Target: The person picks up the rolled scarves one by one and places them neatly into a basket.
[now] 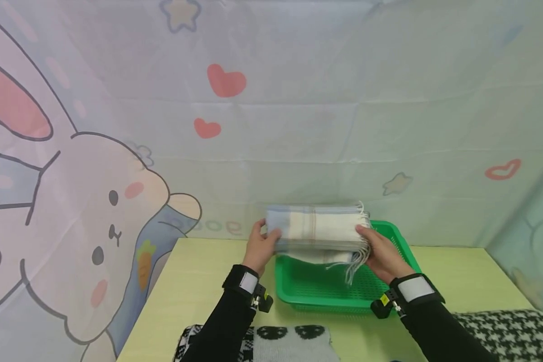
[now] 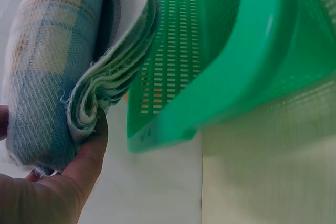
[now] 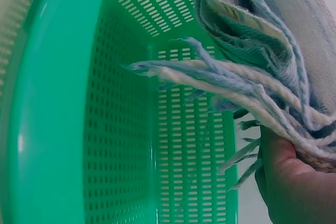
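A folded plaid scarf point(image 1: 319, 226) in pale blue, cream and grey is held by both hands above a green plastic basket point(image 1: 326, 296). My left hand point(image 1: 260, 247) grips its left end, where the layers curl round in the left wrist view. My right hand point(image 1: 384, 253) pinches the right end, with the thumb over the top layer. Twisted fringe point(image 3: 236, 77) hangs from that end over the slotted inside of the basket. The parts of the fingers under the fabric are hidden.
Near the table's front edge lies a grey and black-and-white knitted piece point(image 1: 294, 344), partly behind the left sleeve. A black-and-white houndstooth cloth point(image 1: 516, 332) is at the front right. A printed backdrop point(image 1: 298, 125) rises behind the pale yellow table point(image 1: 208, 281).
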A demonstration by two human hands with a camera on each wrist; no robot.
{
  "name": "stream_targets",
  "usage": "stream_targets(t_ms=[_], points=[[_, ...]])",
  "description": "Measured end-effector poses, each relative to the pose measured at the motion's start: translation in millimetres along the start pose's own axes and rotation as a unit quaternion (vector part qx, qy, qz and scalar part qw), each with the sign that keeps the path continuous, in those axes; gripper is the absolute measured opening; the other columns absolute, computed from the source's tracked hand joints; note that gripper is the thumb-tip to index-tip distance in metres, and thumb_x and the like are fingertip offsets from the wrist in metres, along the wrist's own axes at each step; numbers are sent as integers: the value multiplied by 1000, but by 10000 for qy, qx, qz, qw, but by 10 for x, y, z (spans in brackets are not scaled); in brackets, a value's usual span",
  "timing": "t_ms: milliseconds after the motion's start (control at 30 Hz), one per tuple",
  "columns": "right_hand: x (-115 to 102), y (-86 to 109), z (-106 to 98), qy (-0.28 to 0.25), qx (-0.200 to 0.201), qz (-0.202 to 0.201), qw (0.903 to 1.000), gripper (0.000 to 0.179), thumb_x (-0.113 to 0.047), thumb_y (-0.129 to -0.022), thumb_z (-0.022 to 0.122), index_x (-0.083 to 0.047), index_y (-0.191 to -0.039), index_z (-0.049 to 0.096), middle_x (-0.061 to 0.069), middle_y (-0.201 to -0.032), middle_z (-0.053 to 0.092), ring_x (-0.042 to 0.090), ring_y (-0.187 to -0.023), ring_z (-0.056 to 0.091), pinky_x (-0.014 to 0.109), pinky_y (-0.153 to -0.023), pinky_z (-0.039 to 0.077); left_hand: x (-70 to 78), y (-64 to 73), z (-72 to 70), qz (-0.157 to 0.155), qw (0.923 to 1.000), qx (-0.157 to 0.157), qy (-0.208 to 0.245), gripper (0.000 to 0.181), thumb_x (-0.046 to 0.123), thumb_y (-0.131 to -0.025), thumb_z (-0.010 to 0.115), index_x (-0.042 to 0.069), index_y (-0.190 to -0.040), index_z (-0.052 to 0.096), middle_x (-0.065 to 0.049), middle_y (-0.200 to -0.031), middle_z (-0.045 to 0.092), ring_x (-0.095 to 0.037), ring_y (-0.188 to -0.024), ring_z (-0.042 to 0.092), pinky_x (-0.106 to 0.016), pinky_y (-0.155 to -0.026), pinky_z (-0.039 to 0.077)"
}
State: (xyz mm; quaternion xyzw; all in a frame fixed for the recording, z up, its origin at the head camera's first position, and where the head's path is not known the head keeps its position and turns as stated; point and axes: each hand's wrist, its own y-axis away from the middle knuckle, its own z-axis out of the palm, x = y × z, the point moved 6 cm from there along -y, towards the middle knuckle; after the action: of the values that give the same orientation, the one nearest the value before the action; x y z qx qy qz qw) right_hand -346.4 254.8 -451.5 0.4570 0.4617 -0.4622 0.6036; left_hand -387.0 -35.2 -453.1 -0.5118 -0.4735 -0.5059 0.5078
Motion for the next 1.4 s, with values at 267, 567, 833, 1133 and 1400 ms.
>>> stream_targets(t_ms=[267, 567, 833, 1133, 1400], points=[[-19, 25, -111, 83, 85, 4, 9999, 81, -46, -116, 44, -7, -172, 2, 15, -163, 23, 13, -132, 44, 23, -101, 50, 40, 10, 96, 10, 10000, -64, -30, 65, 16, -106, 62, 2, -163, 35, -33, -139, 61, -39, -115, 68, -40, -83, 59], [-40, 27, -174, -19, 203, 34, 9998, 81, -45, -115, 45, -8, -172, 1, 12, -158, 28, 11, -128, 47, 23, -98, 51, 46, -21, 167, -30, 9999, -65, -119, 66, 17, -105, 63, 3, -164, 35, -33, -141, 60, -41, -118, 67, -36, -80, 57], [-60, 7, -208, 83, 244, 18, 9997, 82, -46, -115, 46, -8, -172, 1, 12, -156, 29, 8, -123, 49, 22, -96, 52, 23, -61, 203, -2, 10000, 2, -8, 68, 19, -103, 65, 3, -163, 37, -26, -125, 67, -26, -96, 66, -33, -71, 53], [-36, 3, -223, 203, 125, 60, 9997, 85, -48, -115, 43, -8, -172, -5, 21, -170, 13, 28, -151, 29, 21, -97, 51, -8, -59, 226, -33, 10000, 0, -60, 68, 19, -104, 64, 1, -163, 36, -24, -126, 66, -25, -94, 65, -34, -72, 53], [-7, 24, -254, 253, 142, 131, 9995, 85, -47, -116, 43, -6, -171, -6, 23, -173, 8, 33, -155, 23, 24, -99, 50, -53, -66, 251, -165, 9993, 38, -325, 71, 21, -104, 64, 0, -165, 33, -26, -135, 61, -27, -98, 63, -38, -74, 56]])
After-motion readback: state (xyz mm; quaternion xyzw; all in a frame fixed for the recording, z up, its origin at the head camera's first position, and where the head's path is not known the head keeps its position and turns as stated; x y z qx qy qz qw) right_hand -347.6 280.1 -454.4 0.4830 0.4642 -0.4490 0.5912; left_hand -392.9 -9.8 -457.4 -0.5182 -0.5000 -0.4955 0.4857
